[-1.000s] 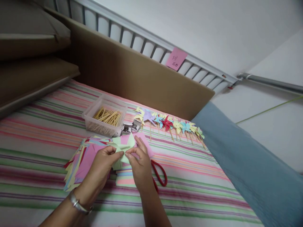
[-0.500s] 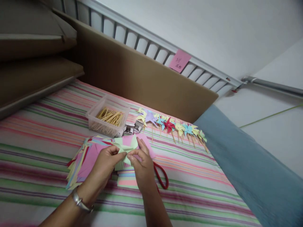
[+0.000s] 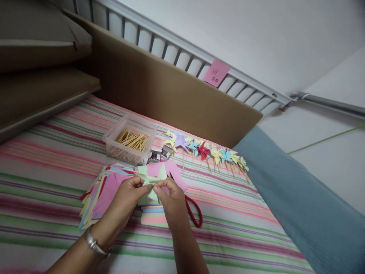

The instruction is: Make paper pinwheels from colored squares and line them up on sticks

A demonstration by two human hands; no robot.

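Note:
My left hand (image 3: 125,199) and my right hand (image 3: 170,201) meet over a pale green paper piece (image 3: 150,177), both pinching it at its middle above the striped bedsheet (image 3: 51,160). The paper's corners are folded toward the centre. Under and left of my hands lies a loose stack of coloured paper squares (image 3: 98,192). A silver bracelet (image 3: 92,243) circles my left wrist.
A clear plastic tub of wooden sticks (image 3: 130,141) stands behind the stack. A row of finished paper pinwheels (image 3: 208,151) lies to its right. Red-handled scissors (image 3: 194,211) lie beside my right hand. A cardboard sheet (image 3: 171,95), pillows (image 3: 37,57) and a blue blanket (image 3: 299,205) border the bed.
My right index finger, stretched forward earlier, has curled in onto the green paper. Both hands stay in place; the view shifted slightly.

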